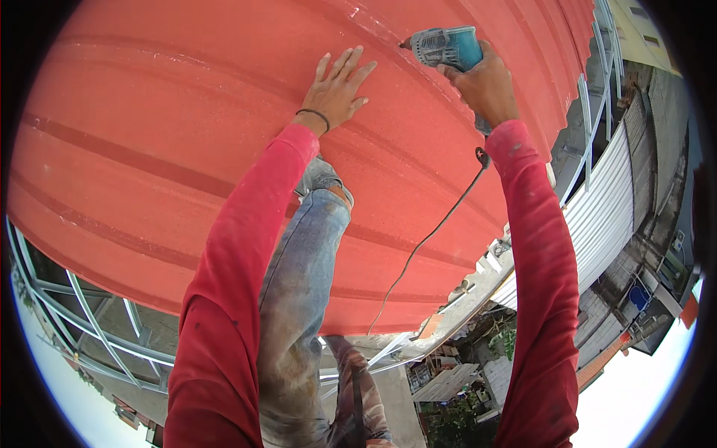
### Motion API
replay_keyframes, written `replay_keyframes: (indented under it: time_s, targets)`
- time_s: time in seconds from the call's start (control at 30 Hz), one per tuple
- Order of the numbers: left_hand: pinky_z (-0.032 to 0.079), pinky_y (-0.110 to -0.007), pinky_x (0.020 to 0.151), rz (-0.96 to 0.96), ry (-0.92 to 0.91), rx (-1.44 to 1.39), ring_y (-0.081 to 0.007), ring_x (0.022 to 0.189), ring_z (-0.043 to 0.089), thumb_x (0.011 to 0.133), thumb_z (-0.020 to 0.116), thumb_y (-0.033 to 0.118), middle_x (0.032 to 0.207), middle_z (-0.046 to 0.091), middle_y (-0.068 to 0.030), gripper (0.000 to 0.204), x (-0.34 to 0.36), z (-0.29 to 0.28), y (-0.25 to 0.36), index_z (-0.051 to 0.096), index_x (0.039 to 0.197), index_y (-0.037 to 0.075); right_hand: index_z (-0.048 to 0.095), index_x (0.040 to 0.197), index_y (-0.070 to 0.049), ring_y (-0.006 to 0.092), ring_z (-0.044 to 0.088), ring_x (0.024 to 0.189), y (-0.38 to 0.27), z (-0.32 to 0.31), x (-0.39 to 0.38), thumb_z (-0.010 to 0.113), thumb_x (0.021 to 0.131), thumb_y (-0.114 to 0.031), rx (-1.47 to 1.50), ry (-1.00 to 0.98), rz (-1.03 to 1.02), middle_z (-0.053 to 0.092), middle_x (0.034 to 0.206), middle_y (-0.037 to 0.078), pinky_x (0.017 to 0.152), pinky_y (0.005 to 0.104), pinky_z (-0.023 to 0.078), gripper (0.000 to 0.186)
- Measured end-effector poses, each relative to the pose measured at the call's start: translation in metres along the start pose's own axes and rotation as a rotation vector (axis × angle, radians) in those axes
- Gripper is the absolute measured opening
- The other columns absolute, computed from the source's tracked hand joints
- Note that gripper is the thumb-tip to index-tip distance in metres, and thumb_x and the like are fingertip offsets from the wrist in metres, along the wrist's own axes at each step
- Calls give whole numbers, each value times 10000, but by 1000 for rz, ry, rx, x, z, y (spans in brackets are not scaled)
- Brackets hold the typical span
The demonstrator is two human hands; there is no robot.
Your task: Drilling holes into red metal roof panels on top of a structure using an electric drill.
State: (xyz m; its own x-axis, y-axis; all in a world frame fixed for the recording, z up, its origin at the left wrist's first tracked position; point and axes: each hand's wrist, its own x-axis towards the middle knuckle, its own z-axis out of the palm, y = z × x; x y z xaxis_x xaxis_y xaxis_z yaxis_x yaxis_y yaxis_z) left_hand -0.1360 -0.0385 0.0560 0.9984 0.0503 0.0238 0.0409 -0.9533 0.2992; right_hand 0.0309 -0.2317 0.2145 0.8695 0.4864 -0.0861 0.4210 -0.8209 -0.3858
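My right hand [484,88] grips a teal and grey corded power drill [448,48] by its handle, its dark tip pointing left over a ridge of the red ribbed metal roofing [187,112]. Whether the tip touches the metal, I cannot tell. A dark cord [441,224] trails from the handle down across the sheet to its lower edge. My left hand [336,91] lies flat with fingers spread on the sheet, a dark band at the wrist. It holds nothing.
My leg in worn jeans [302,261] rests on the roofing. Metal framing [104,321] shows past the sheet's edge at lower left, and more framing [590,127] at right. Far below lie a corrugated roof [605,201], plants and yards. The sheet's edges drop off.
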Motion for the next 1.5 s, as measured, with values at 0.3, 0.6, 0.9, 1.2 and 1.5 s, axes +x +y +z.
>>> replay_keyframes:
  time_s: [0.3,0.6,0.9,1.2,1.5]
  targets:
    - [134,-585,1240,-437,-353,62,-314,1525,288,979,625,418,1696,223,-103,681,-409,-112,-42,373,1569,190,659,997,5,142,590,477,5,-66,-134,813,890,-273,998,263,518,735,832,120,430,293,474,336]
    - [584,-453,853,-834,-416,-832,-362,988,725,890,736,322,1055,753,-154,364,-660,-127,143,691,1188,118,666,857,15,153,588,430,46,-109,-492,785,853,-169,633,-14,935,628,625,58,401,309,453,219]
    - [567,-471,795,-797,-676,-960,-358,918,726,930,665,330,998,732,-190,338,-755,-231,299,690,1169,93,694,891,32,230,695,505,86,-56,-841,846,765,-193,289,-218,1215,726,699,134,455,379,577,300]
    - [550,-489,738,-676,-545,-649,-354,849,727,970,594,339,941,712,-226,340,-813,-235,268,690,1151,68,756,832,-14,201,732,605,69,-112,-912,871,771,-254,387,-529,1379,754,732,110,551,347,605,274]
    - [602,-330,608,-959,-184,-684,-219,714,714,1023,557,411,915,732,-171,501,-676,-314,245,676,1064,-73,740,888,44,207,743,623,62,-251,-949,867,742,-168,528,-499,1410,762,799,133,584,355,608,287]
